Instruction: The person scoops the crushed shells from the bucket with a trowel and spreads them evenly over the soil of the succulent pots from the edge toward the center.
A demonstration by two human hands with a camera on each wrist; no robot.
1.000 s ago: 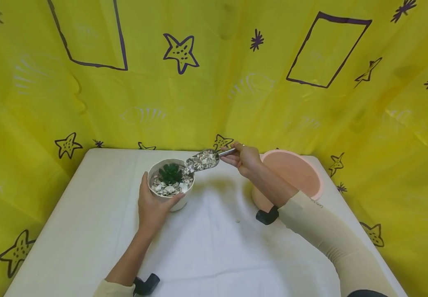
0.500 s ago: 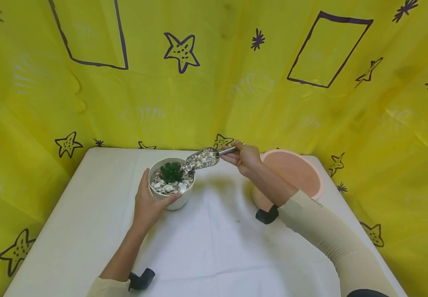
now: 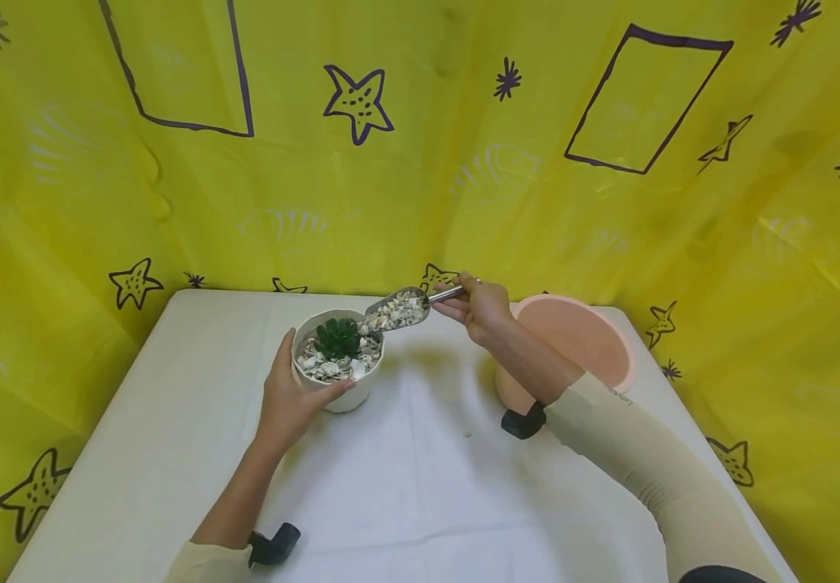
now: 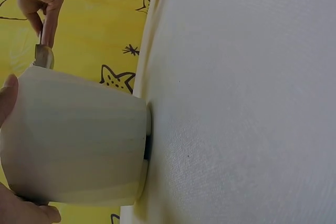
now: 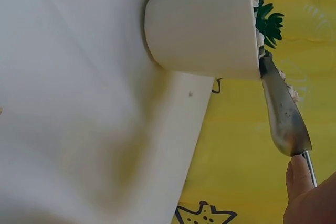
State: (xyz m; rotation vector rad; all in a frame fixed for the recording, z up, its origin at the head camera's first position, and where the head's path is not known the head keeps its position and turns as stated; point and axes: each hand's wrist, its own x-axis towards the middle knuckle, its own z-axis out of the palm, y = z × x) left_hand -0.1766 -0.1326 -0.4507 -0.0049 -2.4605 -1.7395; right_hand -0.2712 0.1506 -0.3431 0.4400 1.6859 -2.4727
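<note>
A white pot point(image 3: 347, 398) stands on the table, holding a small green succulent point(image 3: 337, 338) ringed by pale shells and stones point(image 3: 331, 369). My left hand point(image 3: 289, 405) grips the pot from the left, thumb along the near side and fingers round the far left side. My right hand point(image 3: 484, 310) holds the handle of a metal scoop point(image 5: 286, 114) heaped with small shells and stones point(image 3: 404, 309). The scoop's tip reaches over the pot's right rim, close beside the succulent. In the left wrist view the pot wall point(image 4: 79, 135) hides the plant and most of the scoop.
A pink tub point(image 3: 573, 340) stands at the back right of the white-covered table point(image 3: 420, 486), partly behind my right forearm. One small pale bit point(image 3: 467, 435) lies on the cloth. A yellow patterned curtain point(image 3: 405, 186) hangs close behind the table's far edge.
My left hand has shifted slightly left and up around the pot, and its forearm has swung left. The scoop stays over the rim, with its load moved a little toward the tip.
</note>
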